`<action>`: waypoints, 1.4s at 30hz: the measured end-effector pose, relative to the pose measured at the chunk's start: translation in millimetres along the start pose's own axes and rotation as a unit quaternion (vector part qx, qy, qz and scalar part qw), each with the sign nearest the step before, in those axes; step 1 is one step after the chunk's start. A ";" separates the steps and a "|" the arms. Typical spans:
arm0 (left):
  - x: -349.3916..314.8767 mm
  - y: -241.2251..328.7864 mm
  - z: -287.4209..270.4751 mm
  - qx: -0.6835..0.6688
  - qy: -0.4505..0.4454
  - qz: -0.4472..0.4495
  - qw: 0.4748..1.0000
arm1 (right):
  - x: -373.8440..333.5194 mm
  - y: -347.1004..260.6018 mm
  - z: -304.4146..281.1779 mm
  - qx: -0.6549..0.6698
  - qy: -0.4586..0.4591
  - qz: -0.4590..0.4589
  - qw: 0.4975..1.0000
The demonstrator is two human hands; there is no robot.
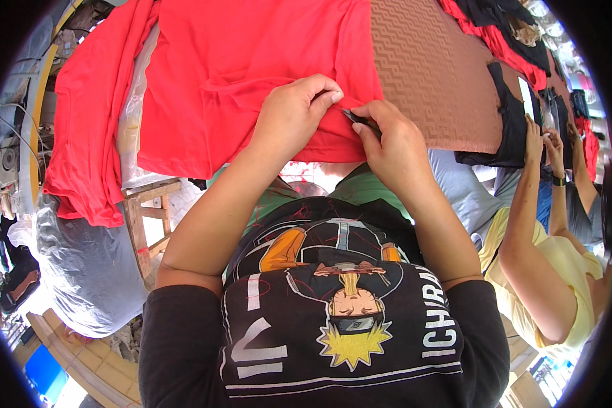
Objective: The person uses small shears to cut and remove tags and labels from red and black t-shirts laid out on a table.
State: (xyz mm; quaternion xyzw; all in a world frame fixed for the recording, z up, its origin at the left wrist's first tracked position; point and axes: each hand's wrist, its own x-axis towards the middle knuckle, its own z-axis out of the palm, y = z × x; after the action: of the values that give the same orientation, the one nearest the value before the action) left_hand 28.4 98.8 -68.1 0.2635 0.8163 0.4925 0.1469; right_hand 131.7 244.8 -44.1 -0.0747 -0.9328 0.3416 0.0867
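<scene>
A red garment (251, 44) lies spread over the table in front of me, its near edge hanging at the table's front. My left hand (291, 114) is closed, thumb and forefinger pinching a fold of the red cloth. Just to the right, my right hand (400, 141) grips a small dark pair of thread snips (351, 116), with the pointed tip toward the pinched fold. The tips of the two hands are a short gap apart. Most of the snips is hidden inside my right fingers.
Brown zigzag-patterned cloth (435, 75) covers the table to the right. More red cloth (88, 115) drapes at the left, above a wooden stool (136, 224) and a grey plastic-wrapped bundle (88, 265). At right, a person in yellow (540, 279) handles black garments (510, 122).
</scene>
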 end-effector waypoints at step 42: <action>-41.9 65.3 -144.2 -0.089 -0.299 0.086 0.946 | 17.6 4.4 -19.7 0.007 0.054 -0.009 0.998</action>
State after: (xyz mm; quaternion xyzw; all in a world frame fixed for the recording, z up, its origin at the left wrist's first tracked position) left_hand 9.3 -5.6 56.7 0.4535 0.6620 0.4729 0.3640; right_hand 119.1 263.9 -30.2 -0.0836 -0.9252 0.3426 0.1405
